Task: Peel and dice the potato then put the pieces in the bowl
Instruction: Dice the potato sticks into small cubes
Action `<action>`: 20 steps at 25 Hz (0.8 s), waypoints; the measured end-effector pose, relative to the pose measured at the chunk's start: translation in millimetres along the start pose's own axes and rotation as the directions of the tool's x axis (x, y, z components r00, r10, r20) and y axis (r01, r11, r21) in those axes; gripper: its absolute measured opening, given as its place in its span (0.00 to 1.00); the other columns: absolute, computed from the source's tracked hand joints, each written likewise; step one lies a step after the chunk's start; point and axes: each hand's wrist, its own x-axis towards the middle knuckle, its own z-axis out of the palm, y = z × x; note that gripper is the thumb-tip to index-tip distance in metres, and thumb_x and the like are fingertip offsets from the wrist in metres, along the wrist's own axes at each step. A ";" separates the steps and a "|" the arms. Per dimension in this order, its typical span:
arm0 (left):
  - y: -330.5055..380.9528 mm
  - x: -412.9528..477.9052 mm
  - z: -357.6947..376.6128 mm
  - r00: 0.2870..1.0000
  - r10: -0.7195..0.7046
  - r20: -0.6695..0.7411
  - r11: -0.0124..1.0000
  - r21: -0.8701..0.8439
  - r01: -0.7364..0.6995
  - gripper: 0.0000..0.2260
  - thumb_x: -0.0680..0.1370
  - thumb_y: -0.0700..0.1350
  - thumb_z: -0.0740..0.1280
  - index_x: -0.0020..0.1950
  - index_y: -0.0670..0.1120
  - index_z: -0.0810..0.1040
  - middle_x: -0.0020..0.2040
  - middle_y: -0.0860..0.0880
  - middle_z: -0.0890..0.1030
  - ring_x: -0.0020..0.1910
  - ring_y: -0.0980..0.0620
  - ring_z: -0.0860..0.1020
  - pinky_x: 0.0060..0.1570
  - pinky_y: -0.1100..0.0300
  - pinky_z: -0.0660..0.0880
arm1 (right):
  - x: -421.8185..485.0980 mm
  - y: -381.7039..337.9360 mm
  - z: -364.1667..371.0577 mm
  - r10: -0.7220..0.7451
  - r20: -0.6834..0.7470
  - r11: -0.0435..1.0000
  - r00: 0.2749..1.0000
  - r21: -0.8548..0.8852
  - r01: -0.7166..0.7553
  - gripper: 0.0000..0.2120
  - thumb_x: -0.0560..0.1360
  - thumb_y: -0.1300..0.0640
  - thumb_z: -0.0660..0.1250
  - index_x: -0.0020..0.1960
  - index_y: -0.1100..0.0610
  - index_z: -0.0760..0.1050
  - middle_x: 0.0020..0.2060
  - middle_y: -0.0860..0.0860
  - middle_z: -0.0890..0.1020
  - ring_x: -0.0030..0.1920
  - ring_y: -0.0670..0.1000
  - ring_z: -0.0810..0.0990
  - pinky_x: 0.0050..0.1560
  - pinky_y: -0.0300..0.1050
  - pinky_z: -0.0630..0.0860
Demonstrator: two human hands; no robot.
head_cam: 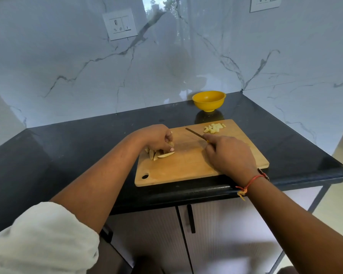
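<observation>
While the left hand [158, 138] curls down over a cluster of potato strips [163, 154] on the left part of the wooden cutting board [186, 167], fingertips pinning them, the right hand [231, 155] is wrapped round the knife [194, 133], blade pointing far-left, apart from the strips. Diced pieces [214, 128] sit heaped near the board's far right edge. Just beyond them the yellow bowl [209, 100] stands on the black counter [77, 147], off the board. Marble wall behind, a switch socket [119, 24] on the left, cabinet doors [216, 234] below, a red thread [251, 181] on the right wrist. The knife handle is buried in the fist, the left fingers cover some strips, a second socket [264, 3] is cut off at the top, and the bowl's inside is hard to read.
</observation>
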 end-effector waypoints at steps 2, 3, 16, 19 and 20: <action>2.0 0.5 -1.5 1.000 0.012 0.011 1.000 -0.002 -0.012 0.15 0.78 0.47 0.71 0.65 0.48 0.79 0.58 0.51 0.80 0.52 0.53 0.79 0.54 0.59 0.74 | -0.4 -1.0 -0.5 0.005 0.003 1.000 1.000 0.002 -0.005 0.20 0.82 0.46 0.56 0.72 0.42 0.72 0.44 0.46 0.82 0.39 0.47 0.78 0.36 0.45 0.78; 2.7 0.6 -1.4 1.000 0.018 0.008 1.000 -0.007 -0.018 0.15 0.78 0.46 0.71 0.65 0.49 0.79 0.59 0.51 0.80 0.52 0.54 0.78 0.52 0.60 0.73 | -0.5 -1.2 -0.7 0.007 0.002 1.000 1.000 0.004 -0.007 0.20 0.82 0.46 0.56 0.72 0.42 0.72 0.44 0.46 0.82 0.39 0.46 0.78 0.36 0.45 0.78; 4.7 -0.1 -4.7 0.999 0.042 0.027 0.999 -0.030 -0.041 0.25 0.75 0.43 0.74 0.70 0.50 0.73 0.66 0.52 0.77 0.57 0.55 0.75 0.56 0.60 0.71 | 0.9 1.4 2.1 0.016 -0.008 1.000 1.000 0.010 -0.016 0.19 0.82 0.46 0.56 0.72 0.42 0.72 0.48 0.47 0.83 0.40 0.45 0.74 0.35 0.41 0.70; 3.6 -1.0 -5.0 0.998 0.045 0.041 0.996 -0.077 -0.042 0.24 0.75 0.42 0.74 0.69 0.51 0.73 0.66 0.53 0.77 0.56 0.55 0.74 0.55 0.60 0.71 | 0.8 1.6 2.6 0.012 -0.011 1.000 1.000 0.013 -0.012 0.19 0.82 0.45 0.56 0.72 0.42 0.72 0.49 0.47 0.83 0.40 0.46 0.74 0.35 0.41 0.71; 3.6 -0.8 -4.5 0.998 0.047 0.039 0.995 -0.092 -0.043 0.24 0.75 0.41 0.74 0.69 0.52 0.73 0.66 0.54 0.77 0.56 0.56 0.74 0.55 0.60 0.71 | 1.0 1.6 2.8 0.016 -0.011 1.000 1.000 0.011 -0.016 0.20 0.82 0.45 0.56 0.72 0.42 0.72 0.49 0.47 0.83 0.41 0.46 0.74 0.36 0.41 0.72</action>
